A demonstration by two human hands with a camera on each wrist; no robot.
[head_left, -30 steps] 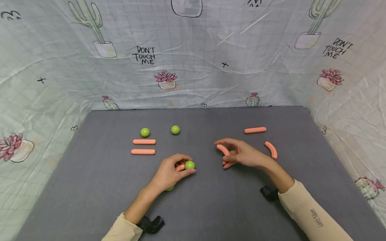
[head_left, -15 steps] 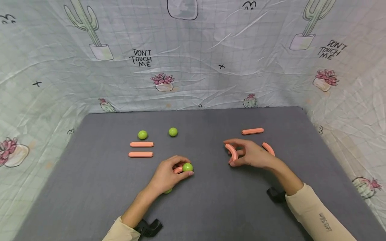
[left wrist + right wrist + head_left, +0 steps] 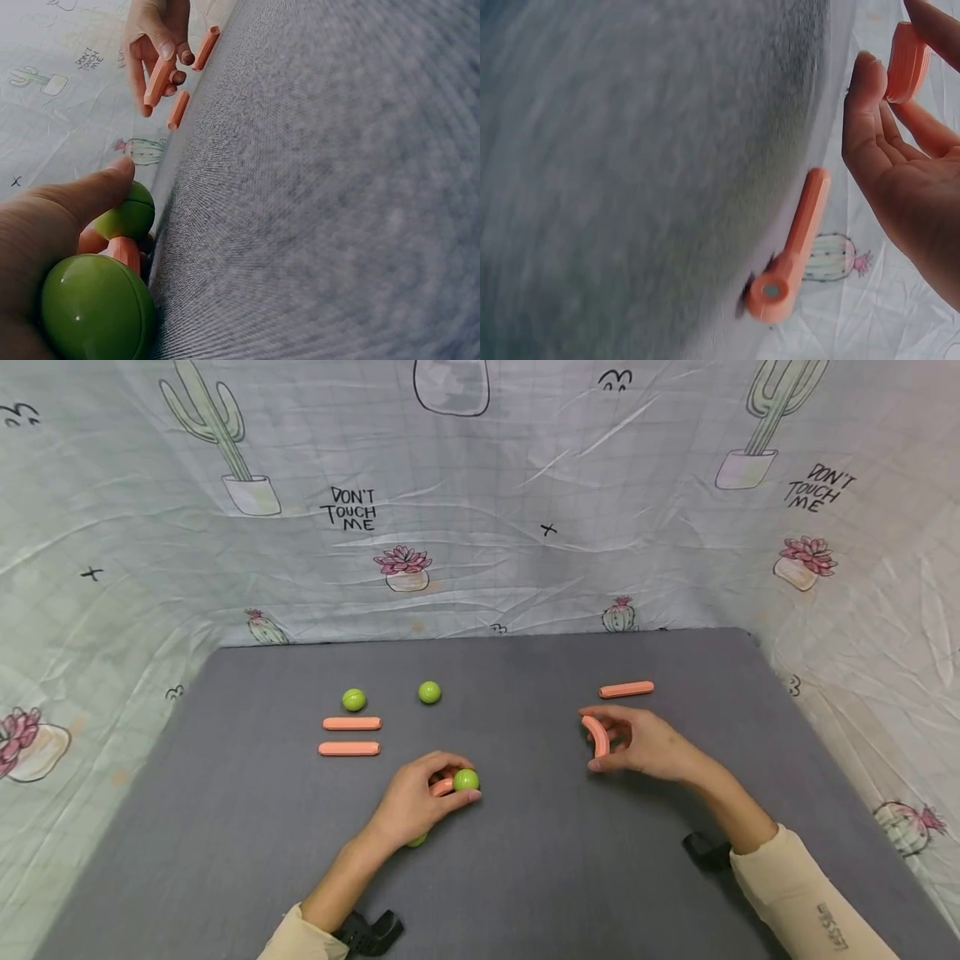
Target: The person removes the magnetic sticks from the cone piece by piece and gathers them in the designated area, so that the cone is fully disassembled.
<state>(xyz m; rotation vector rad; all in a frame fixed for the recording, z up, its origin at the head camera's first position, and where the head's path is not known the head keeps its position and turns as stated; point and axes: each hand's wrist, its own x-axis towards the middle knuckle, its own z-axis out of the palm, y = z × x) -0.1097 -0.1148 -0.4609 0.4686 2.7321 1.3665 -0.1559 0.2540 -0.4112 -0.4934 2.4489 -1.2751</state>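
My left hand (image 3: pixel 414 795) grips a green ball (image 3: pixel 466 780) between thumb and fingers, low over the grey tabletop. A curved orange rod (image 3: pixel 442 787) runs from that ball under the palm, partly hidden by the fingers. A second green ball (image 3: pixel 97 309) shows large at the rod's near end in the left wrist view. On the right, my right hand (image 3: pixel 651 745) pinches another curved orange rod (image 3: pixel 597 737) between thumb and fingertips, raised above the table. One straight orange rod (image 3: pixel 626 690) lies just beyond that hand.
Two straight orange rods, the upper (image 3: pixel 352 724) and the lower (image 3: pixel 349 749), lie parallel at the left. Behind them are two loose green balls, one left (image 3: pixel 353 700) and one right (image 3: pixel 429 692). A patterned cloth (image 3: pixel 480 560) hangs around the table's back and sides.
My right hand has moved right with the curved rod, which now stands more upright. It now covers the curved rod that lay on the table behind it. My left hand keeps its hold nearly in place.
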